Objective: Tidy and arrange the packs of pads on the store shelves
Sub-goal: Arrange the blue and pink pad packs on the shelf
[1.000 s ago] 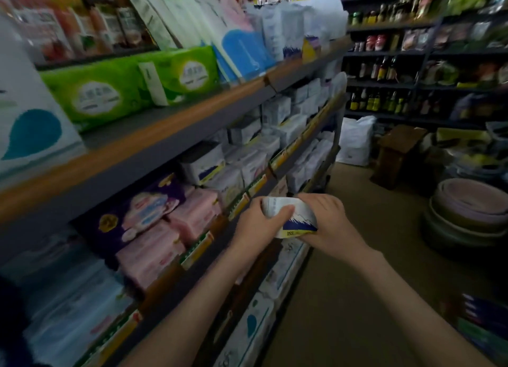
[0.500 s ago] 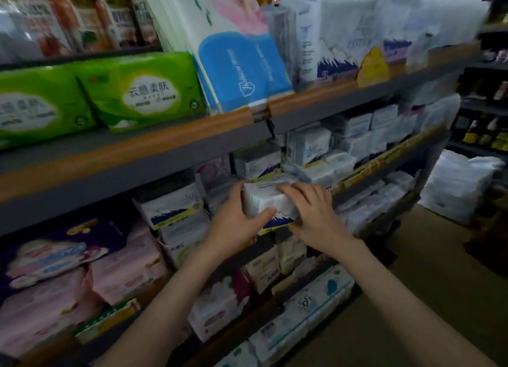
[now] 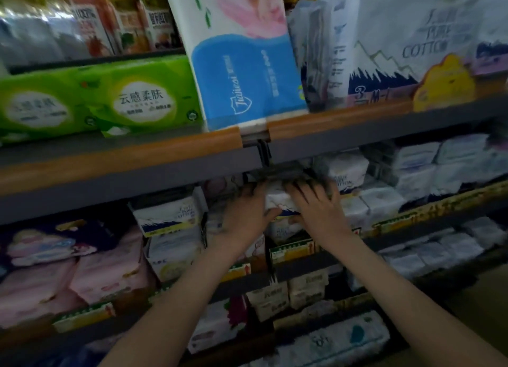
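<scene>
A white pack of pads with a blue mountain print point(image 3: 279, 201) sits between both my hands, inside the middle shelf just under the grey shelf board. My left hand point(image 3: 247, 215) grips its left side, thumb along the front. My right hand point(image 3: 316, 210) presses on its right side with fingers spread over the top. The pack rests on top of another white pack point(image 3: 283, 230). Similar white packs stand to the left point(image 3: 167, 215) and to the right point(image 3: 354, 210) on the same shelf.
The upper shelf point(image 3: 121, 160) carries green tissue packs point(image 3: 143, 100), a blue and white tissue pack point(image 3: 242, 64) and large cotton pad bags point(image 3: 398, 42). Pink packs point(image 3: 104, 270) fill the middle shelf at left. Lower shelves hold more white packs point(image 3: 439, 251).
Both hands have carried the white pack from the aisle up and into the middle shelf, setting it onto the pack below. The view has swung left toward the shelves.
</scene>
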Motion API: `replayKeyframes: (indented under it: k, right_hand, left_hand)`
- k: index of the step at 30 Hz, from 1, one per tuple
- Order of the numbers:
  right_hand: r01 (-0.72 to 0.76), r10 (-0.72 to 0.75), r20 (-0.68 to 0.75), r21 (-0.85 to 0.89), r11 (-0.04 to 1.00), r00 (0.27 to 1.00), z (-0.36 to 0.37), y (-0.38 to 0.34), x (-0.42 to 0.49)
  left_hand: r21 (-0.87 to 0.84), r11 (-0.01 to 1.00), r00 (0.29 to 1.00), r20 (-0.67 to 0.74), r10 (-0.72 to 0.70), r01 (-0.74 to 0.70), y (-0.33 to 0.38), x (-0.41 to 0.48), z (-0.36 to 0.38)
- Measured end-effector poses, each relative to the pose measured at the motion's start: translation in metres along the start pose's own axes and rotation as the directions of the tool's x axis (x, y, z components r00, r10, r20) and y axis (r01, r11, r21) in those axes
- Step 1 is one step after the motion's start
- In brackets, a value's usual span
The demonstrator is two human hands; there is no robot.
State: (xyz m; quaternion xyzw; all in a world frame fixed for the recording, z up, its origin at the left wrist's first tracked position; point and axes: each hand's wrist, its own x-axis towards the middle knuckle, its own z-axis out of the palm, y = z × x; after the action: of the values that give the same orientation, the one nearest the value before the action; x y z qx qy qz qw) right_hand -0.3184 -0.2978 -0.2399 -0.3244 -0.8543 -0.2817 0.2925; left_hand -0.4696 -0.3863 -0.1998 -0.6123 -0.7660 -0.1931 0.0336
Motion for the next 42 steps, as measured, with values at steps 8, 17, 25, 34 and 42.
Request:
replayKeyframes:
  k: [8,17,25,34,42]
  right_hand:
    - [-0.019,0.031,-0.114,0.112,0.994,0.993,-0.003,0.021,-0.019]
    - [-0.112,0.069,0.125,0.378,0.919,0.990,-0.024,0.001,-0.019]
    - [0.121,-0.157,-0.005,0.662,0.739,0.988,-0.054,-0.090,-0.009]
    - [0.098,-0.277,0.168,0.667,0.738,0.946,-0.050,-0.159,0.057]
    - [0.052,-0.126,0.148,0.430,0.901,0.981,-0.052,-0.177,0.063]
  left_hand:
    - [0.064,0.989,0.985,-0.120,-0.125,0.134,0.044,-0.018,0.021]
    - [0.205,0.915,0.925,-0.235,-0.299,0.348,0.062,-0.066,0.021]
    - [0.222,0.873,0.858,-0.395,-0.327,0.435,0.006,-0.148,0.003]
    - [0.244,0.858,0.862,-0.370,-0.348,0.451,-0.072,-0.171,-0.029]
    - [0.327,0.889,0.890,-0.424,-0.165,0.321,-0.107,-0.144,-0.044]
